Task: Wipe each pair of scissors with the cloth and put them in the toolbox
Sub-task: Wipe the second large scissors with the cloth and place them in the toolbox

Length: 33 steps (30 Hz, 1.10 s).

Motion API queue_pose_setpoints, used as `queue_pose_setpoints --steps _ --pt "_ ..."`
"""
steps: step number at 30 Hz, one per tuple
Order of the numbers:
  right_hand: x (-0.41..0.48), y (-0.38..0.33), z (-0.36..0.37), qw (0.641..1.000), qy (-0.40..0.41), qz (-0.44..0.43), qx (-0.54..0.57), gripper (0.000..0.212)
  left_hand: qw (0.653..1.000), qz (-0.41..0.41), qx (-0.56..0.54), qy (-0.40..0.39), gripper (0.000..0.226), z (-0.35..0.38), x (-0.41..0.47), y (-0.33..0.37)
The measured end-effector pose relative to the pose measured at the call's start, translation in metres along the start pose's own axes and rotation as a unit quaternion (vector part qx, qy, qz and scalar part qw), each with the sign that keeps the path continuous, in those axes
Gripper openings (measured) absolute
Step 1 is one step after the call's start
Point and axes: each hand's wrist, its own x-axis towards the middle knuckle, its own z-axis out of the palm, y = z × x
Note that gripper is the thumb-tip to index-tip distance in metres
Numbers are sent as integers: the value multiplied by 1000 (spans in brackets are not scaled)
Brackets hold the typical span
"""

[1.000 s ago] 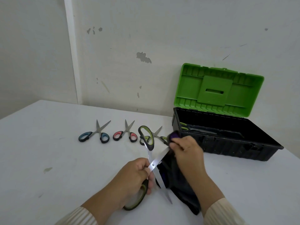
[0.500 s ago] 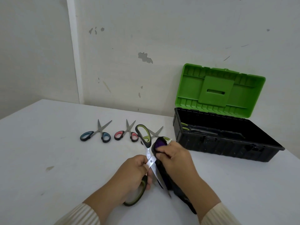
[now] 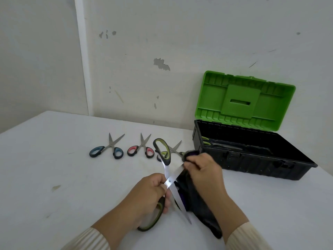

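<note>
My left hand (image 3: pixel 144 193) grips a large pair of green-and-black scissors (image 3: pixel 163 152) near the pivot, with the blades spread wide apart. My right hand (image 3: pixel 201 170) pinches a dark purple-black cloth (image 3: pixel 203 213) around the far end of one blade; the cloth hangs down to the table. On the table behind lie blue-handled scissors (image 3: pixel 107 150), red-handled scissors (image 3: pixel 140 149) and a smaller green-handled pair (image 3: pixel 173 150), partly hidden by the held scissors. The black toolbox (image 3: pixel 252 159) stands open at the right with its green lid (image 3: pixel 245 100) up; green-handled scissors (image 3: pixel 205 140) lie inside.
The white table (image 3: pixel 54 168) meets a scuffed white wall behind. The toolbox lid leans back against that wall. A small stain (image 3: pixel 55 187) marks the table at the left.
My right hand with the cloth slid inward along the blade toward the pivot, then back out to the blade's far end. The left hand held the scissors nearly still.
</note>
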Motion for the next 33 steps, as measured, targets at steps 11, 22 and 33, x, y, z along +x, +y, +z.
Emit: queue_pose_setpoints --steps 11,22,33 --pt "-4 -11 -30 968 -207 137 -27 24 930 31 -308 197 25 -34 9 15" --pt "-29 -49 -6 935 -272 171 153 9 929 11 -343 140 14 -36 18 6" --pt "-21 -34 -14 922 -226 224 221 5 984 -24 -168 52 18 -28 14 -3"
